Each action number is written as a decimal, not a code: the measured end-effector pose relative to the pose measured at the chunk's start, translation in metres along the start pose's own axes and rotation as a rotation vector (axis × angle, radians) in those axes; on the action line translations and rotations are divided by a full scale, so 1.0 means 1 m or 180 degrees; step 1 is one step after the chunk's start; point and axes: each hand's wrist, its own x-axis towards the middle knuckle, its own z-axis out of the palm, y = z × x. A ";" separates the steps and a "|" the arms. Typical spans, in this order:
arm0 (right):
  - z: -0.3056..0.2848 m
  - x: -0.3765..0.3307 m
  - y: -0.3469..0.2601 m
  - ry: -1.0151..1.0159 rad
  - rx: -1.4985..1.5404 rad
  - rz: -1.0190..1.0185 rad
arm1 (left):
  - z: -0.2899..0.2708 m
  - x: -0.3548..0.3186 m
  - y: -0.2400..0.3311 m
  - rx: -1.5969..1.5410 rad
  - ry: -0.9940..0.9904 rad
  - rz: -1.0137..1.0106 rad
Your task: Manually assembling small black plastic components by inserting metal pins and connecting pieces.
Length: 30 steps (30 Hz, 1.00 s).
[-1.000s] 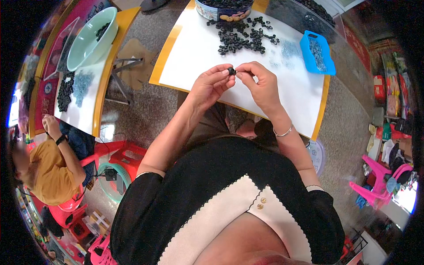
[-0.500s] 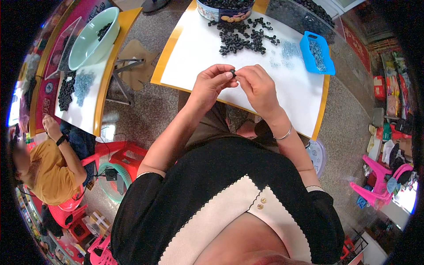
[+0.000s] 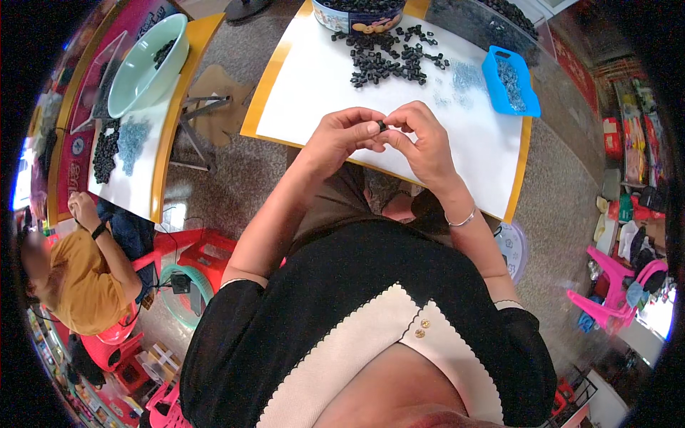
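Note:
Above the near edge of the white-topped table (image 3: pixel 307 93), my left hand (image 3: pixel 339 139) pinches a small black plastic piece (image 3: pixel 381 126) between thumb and forefinger. My right hand (image 3: pixel 424 146) meets it there, its thumb and forefinger pressed together at the piece's side. Whether a tiny part sits in those right fingertips is too small to tell. Beyond both hands lies a loose heap of similar black pieces (image 3: pixel 389 68). Small clear bits (image 3: pixel 467 77) are scattered to its right, beside a blue plastic basket (image 3: pixel 526 103) holding more of them.
A round tin (image 3: pixel 342 20) full of black pieces stands at the far edge. At left, a person in a mustard top (image 3: pixel 89 278) sits by another table with a pale green basin (image 3: pixel 132 85). Red stools (image 3: pixel 207 250) and a pink chair (image 3: pixel 606 292) stand on the floor.
My right thumb and forefinger have bent and shifted slightly at the black piece. My left hand keeps its pinch. The view has shifted a little.

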 end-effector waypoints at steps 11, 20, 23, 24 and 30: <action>0.001 -0.005 0.007 -0.0065 0.0513 0.0033 | -0.003 -0.001 -0.007 -0.0930 -0.0705 -0.0293; 0.000 -0.010 -0.002 -0.0097 0.0388 0.0099 | 0.014 -0.008 -0.010 -0.0386 0.0073 -0.0014; -0.002 -0.012 -0.006 -0.0067 0.0235 0.0059 | 0.015 -0.011 -0.009 -0.0347 0.0095 -0.0014; -0.002 -0.012 -0.007 -0.0042 0.0193 0.0056 | 0.015 -0.010 -0.010 -0.0339 0.0091 -0.0002; 0.008 -0.015 -0.007 0.0270 0.0771 0.0345 | 0.025 -0.013 -0.011 -0.0142 0.0380 0.0115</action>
